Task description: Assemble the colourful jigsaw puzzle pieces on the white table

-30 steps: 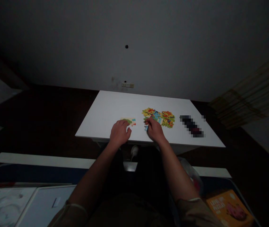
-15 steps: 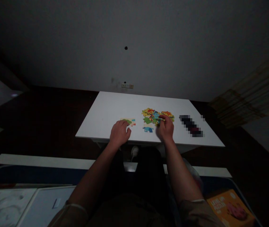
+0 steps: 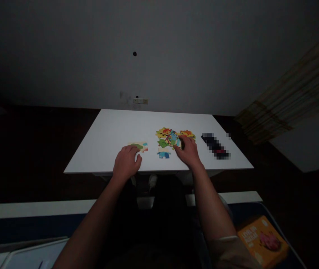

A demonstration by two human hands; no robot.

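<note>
My left hand point(image 3: 126, 163) rests on the white table with its fingertips on a joined puzzle section point(image 3: 141, 146) in pale yellow, green and blue. Its thumb stands apart from the fingers. To the right lies a heap of colourful puzzle pieces point(image 3: 165, 135), overlapping one another. My right hand point(image 3: 189, 152) is at the heap's near right side, thumb and fingers closed around the edges of a puzzle piece point(image 3: 179, 143) that they partly hide. A separate blue and cream puzzle piece point(image 3: 163, 154) lies just in front of the heap, between my hands.
The white table point(image 3: 114, 125) stands before a grey wall with a socket strip point(image 3: 140, 101). A dark, pixelated object point(image 3: 214, 146) lies on its right side. Beside me, an orange puzzle box point(image 3: 263, 241) sits at lower right and a pale panel point(image 3: 36, 256) at lower left.
The view has shifted, so the table appears further left. My right hand has turned its fingers leftward and spread thumb and fingers around a piece in the heap. My left hand stays at its puzzle section.
</note>
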